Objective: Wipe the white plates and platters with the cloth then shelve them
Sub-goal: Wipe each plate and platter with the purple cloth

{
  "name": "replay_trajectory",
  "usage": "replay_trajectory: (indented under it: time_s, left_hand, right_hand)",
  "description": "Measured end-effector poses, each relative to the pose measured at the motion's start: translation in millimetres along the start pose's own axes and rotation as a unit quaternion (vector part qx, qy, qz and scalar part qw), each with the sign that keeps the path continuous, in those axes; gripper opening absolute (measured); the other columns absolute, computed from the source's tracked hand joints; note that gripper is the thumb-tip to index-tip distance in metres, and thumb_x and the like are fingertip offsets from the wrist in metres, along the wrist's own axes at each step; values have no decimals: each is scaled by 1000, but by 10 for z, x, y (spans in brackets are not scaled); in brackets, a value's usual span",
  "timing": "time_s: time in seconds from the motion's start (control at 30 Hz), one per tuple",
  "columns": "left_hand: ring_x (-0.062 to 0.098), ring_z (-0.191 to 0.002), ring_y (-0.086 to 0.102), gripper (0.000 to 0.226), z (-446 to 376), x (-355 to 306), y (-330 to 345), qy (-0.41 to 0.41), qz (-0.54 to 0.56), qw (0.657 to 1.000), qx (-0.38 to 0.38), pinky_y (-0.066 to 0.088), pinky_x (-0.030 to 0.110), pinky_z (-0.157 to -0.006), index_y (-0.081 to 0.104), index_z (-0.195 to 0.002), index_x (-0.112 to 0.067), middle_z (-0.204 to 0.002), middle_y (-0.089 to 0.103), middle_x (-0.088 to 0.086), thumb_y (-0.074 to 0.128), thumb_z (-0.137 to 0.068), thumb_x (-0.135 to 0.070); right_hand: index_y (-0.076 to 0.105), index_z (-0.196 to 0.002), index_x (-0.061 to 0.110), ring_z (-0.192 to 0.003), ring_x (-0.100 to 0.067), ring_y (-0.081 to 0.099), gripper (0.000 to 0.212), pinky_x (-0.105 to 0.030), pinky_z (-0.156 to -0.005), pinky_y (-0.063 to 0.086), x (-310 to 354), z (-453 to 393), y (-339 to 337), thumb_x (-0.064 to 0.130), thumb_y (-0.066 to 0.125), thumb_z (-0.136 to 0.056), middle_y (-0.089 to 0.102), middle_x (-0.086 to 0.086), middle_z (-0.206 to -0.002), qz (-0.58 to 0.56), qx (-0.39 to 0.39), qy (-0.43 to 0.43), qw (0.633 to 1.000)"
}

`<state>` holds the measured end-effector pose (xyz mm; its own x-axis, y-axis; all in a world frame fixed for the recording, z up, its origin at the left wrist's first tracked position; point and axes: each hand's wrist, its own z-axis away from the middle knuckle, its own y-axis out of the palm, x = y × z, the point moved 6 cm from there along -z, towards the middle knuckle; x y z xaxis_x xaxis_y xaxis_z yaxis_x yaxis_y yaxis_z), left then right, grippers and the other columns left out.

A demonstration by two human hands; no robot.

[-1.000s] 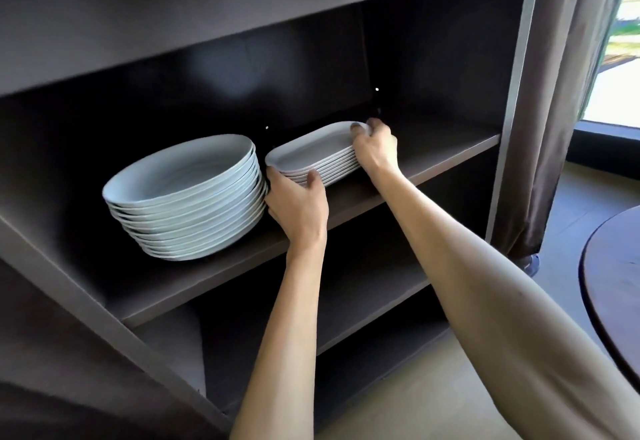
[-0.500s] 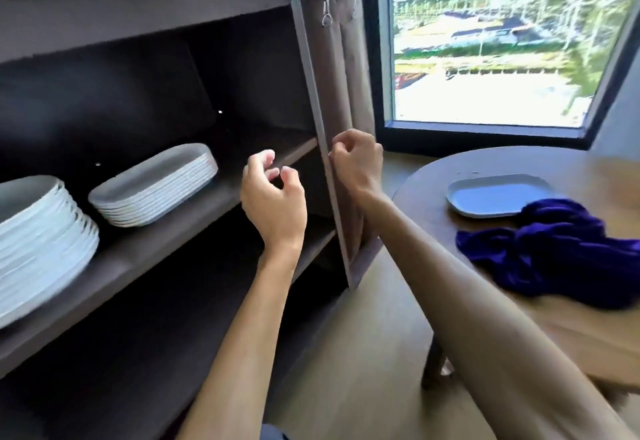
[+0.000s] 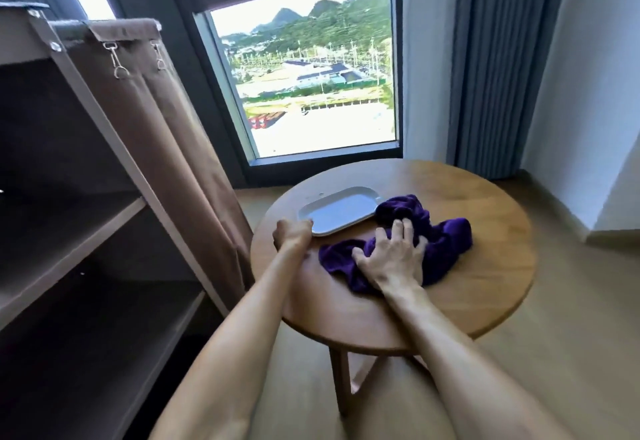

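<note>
Head view: left hand grips platter; right hand spread on cloth.

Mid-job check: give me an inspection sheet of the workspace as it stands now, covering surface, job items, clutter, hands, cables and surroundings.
Surface: round wooden table, bare wood around the items.
Job's things: one white platter flat on the table; purple cloth bunched beside it, touching its right end.
Clutter: nothing seen.
Hands: left hand grips the platter's near-left corner; right hand rests spread on the cloth.
Cables: nothing seen.
Surroundings: shelf unit with brown curtain at left; window behind.
</note>
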<state>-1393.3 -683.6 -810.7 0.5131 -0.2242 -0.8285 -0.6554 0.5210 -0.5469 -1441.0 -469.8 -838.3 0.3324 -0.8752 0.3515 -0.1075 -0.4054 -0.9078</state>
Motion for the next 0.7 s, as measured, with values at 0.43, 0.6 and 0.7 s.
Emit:
replay_trajectory:
  time_s: [0.43,0.6,0.7]
  left_hand:
    - [36,-96,70,31,-168,-65,-125,-8,0,999,-54,50,33,-75,71,-106,1,-106,74,18,59,-85,-18]
    - [23,-50,59,18,212,62,-187,-119,392,912,20,59,35,-54,56,-90,-6,-80,60,12,48,-76,2]
    - [34,-88,62,30,495,174,-251,-140,460,876,35,59,37,-64,57,-101,-4,-104,62,18,40,-77,3]
  right_hand:
    - [64,-121,13,-148,-32,24,56,-56,-115,24,-28,6,-49,55,57,-85,41,-19,-152,-28,-50,-6,998]
    - [53,-141,18,-151,-40,16,71,-56,-118,15,-194,121,-314,62,52,-84,23,-27,-161,-142,-158,78,974]
    - [49,-144,19,-149,-38,21,72,-54,-118,16,-350,191,-280,55,44,-83,29,-27,-158,-167,-82,169,968]
